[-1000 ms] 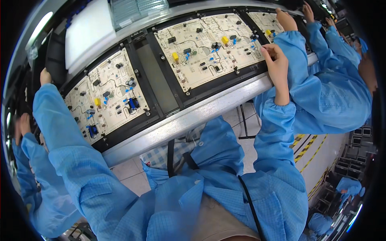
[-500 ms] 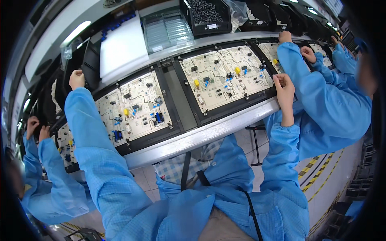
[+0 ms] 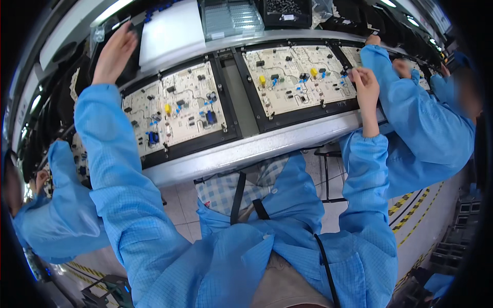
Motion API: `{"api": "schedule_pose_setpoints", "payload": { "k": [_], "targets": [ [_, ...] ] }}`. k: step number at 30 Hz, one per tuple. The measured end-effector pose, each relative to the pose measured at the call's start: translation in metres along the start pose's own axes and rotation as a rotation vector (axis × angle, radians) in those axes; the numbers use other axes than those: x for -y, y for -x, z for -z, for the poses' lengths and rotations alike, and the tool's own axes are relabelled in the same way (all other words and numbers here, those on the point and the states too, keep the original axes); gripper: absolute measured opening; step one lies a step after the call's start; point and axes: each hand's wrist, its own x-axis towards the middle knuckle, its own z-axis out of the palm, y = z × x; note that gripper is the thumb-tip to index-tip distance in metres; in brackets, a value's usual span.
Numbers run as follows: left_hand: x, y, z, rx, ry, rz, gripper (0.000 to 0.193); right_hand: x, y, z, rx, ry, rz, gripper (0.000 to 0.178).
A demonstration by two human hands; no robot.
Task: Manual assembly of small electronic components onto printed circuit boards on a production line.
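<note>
My left hand (image 3: 114, 55) is raised beyond the left circuit board (image 3: 177, 110), fingers stretched upward and somewhat blurred. No held thing shows in it. Its board lies in a black frame and carries yellow, black and dark blue components. Over the right edge of the other circuit board (image 3: 298, 77), my right hand (image 3: 365, 84) is closed in a pinch. Whatever sits between those fingertips is too small to make out. This second board, also black-framed, has yellow blocks and small blue and black parts.
Behind the boards stand a white sheet (image 3: 172, 33), a clear plastic tray (image 3: 231, 20) and a black bin (image 3: 287, 13) of small dark parts. A metal rail (image 3: 246, 149) runs along the front. Co-workers in blue sleeves (image 3: 421, 120) sit close on both sides.
My left hand has left the black container's edge, moved up and extended its fingers. My right hand stays pinched near the right board's edge. The whole view has shifted slightly.
</note>
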Motion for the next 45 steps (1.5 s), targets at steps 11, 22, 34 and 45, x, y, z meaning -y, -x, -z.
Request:
{"api": "schedule_pose_setpoints", "payload": {
  "k": [11, 22, 34, 45],
  "targets": [
    [0.048, 0.081, -0.190, 0.441, -0.121, 0.088, 0.035, 0.058, -0.058, -0.073, 0.243, -0.113, 0.203, 0.017],
    [0.084, 0.103, -0.200, 0.321, -0.025, 0.395, 0.022, 0.057, -0.149, -0.087, 0.295, 0.223, 0.274, 0.026],
    [0.093, 0.099, -0.202, 0.270, -0.023, 0.310, 0.026, 0.025, -0.131, -0.132, 0.235, -0.180, 0.136, 0.018],
    [0.089, 0.112, -0.239, 0.389, -0.316, 0.073, 0.020, 0.029, -0.070, -0.012, -0.096, -0.146, 0.237, 0.014]
  ]
}}
